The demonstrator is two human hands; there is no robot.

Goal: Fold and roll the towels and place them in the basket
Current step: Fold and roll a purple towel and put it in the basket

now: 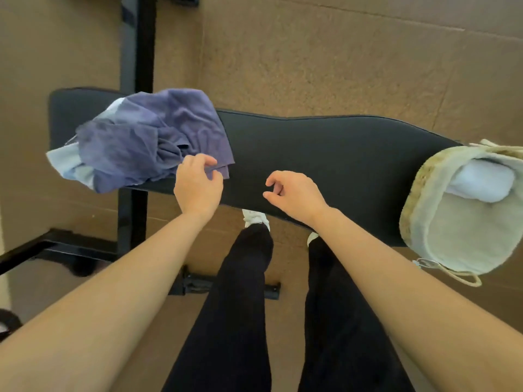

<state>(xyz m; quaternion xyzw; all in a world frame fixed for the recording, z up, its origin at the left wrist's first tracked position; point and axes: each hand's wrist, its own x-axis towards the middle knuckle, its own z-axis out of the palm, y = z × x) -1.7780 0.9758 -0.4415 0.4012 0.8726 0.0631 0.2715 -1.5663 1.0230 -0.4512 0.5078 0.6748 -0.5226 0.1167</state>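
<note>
Purple towel (pixel 158 137), heaped centre left, seems pinched by the left hand (pixel 198 185); a second corner should be taken by the empty, loosely curled right hand (pixel 294 193).

towel on top (pixel 158 134): purple-blue
towel beneath (pixel 63 158): pale blue
bench (pixel 325 157): black
basket (pixel 418 199): straw outside, cream lining
rolled towel (pixel 481 179): white
trousers (pixel 240 306): black

Bench (pixel 325 148) mid bare btwn towel pile (pixel 152 137) & basket (pixel 441 222).
</note>
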